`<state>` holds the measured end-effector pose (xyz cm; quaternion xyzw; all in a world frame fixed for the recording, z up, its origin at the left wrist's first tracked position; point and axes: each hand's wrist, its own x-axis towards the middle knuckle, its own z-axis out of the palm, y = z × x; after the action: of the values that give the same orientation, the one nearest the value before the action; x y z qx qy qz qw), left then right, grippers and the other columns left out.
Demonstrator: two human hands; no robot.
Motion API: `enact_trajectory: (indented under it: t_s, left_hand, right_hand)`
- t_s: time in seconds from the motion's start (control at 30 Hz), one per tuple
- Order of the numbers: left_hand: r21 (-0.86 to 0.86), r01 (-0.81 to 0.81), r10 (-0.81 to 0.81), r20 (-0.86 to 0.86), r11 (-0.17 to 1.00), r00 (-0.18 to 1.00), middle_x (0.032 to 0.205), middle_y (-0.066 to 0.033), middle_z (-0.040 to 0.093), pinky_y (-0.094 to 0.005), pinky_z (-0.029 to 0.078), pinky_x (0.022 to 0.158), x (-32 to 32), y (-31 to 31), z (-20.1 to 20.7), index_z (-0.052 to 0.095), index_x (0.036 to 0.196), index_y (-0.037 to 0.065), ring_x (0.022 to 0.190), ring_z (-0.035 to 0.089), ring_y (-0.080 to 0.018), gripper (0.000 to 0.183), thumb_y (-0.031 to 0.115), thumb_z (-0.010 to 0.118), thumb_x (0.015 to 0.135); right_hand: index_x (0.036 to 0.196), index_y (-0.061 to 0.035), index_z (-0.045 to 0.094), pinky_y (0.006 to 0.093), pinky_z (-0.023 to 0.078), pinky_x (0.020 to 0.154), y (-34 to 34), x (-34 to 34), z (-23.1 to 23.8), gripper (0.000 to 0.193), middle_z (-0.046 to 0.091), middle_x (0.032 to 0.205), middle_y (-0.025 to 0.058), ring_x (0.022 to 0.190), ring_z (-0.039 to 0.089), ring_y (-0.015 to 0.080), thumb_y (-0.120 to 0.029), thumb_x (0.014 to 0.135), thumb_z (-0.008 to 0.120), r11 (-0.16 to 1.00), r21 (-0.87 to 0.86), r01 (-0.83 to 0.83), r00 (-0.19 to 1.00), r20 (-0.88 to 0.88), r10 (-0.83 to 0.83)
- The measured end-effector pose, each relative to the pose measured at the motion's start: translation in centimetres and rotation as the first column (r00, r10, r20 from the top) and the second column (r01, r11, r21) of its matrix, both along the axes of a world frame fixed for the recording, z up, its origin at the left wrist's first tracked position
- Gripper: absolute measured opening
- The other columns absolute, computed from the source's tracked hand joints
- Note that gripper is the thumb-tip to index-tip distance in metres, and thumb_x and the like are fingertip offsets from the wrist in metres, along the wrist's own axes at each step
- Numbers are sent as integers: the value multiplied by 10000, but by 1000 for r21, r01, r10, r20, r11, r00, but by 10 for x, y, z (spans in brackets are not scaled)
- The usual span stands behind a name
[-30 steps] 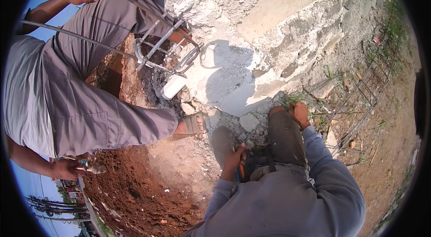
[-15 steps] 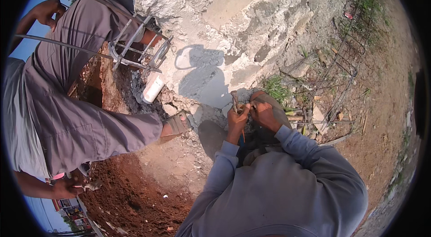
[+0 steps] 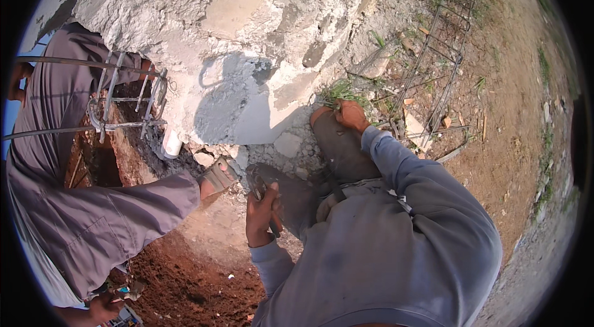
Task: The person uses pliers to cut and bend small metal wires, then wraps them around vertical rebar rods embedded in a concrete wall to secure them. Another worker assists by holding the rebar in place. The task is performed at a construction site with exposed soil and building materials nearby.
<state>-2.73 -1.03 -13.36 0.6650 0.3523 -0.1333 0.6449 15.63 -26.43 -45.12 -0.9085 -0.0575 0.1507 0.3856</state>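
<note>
Change noted against half a second earlier: the two hands then met at the near edge of the concrete block (image 3: pixel 223 30); they are now well apart. The left hand (image 3: pixel 262 210) has drawn off toward the wearer and to the left, short of the block's near edge. The right hand (image 3: pixel 351 116) now sits just beyond the block's near right corner, at the wearer's right knee (image 3: pixel 323 118) and beside a grass tuft (image 3: pixel 340 90).

Fingers, left: curled closed around a hand tool (image 3: pixel 255 186), metal head pointing toward the block, orange-brown handle emerging below the fist. The tool lies between the block's near edge and the wearer, apart from the block.

Fingers, right: bent inward, tips partly hidden; whether they pinch anything cannot be told.

Surroundings: a rebar cage (image 3: pixel 131 124) stands at the block's left side, with a white cylinder (image 3: pixel 172 143) below it. A co-worker's sandalled foot (image 3: pixel 218 177) rests just short of the block's near left edge. A wire-tied steel frame (image 3: pixel 456 61) lies on the ground to the right of the block
</note>
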Motion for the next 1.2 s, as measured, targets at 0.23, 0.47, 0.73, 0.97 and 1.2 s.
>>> enact_trajectory:
  t_s: [0.23,0.47,0.73,0.97,1.2]
  left_hand:
    - [-79,-101,117,223,992,968,611,-65,499,-344,534,397,-97,61,56,519,840,25,486,471,-135,162,120,638,896]
    - [-129,19,-15,37,991,999,708,-152,634,-242,410,416,-122,46,28,521,896,27,494,468,-94,216,158,692,885]
    - [-113,133,-148,-135,985,980,732,-169,626,-333,547,372,-93,31,2,525,879,23,479,440,-89,152,116,646,882]
    - [-63,125,-132,-120,990,984,702,-151,631,-293,502,364,-93,18,-6,523,853,41,467,434,-88,189,152,676,866]
    - [-52,93,-101,-183,994,978,705,-144,636,-291,493,371,-103,8,-23,534,873,42,455,469,-107,226,198,696,862]
  right_hand:
    - [1170,-73,606,509,488,884,-66,12,-42,386,671,992,268,971,634,440,-274,843,562,936,20,351,935,-58,-349]
    - [1002,-122,662,496,474,909,-176,-97,-57,248,678,1075,205,1041,629,391,-279,821,601,860,-497,117,907,-299,-296]
    - [1304,-181,553,480,342,1087,-174,-130,-30,484,477,1437,128,1343,424,324,-323,847,627,851,-499,-162,939,-343,-22]
    - [1315,-188,564,459,291,1146,-188,-152,-47,382,357,1537,141,1397,341,395,-253,945,499,890,-431,-149,962,-273,29]
    - [1241,-164,594,454,439,1013,-195,-147,-50,342,481,1402,147,1285,465,351,-298,940,503,902,-355,-246,924,-367,107]
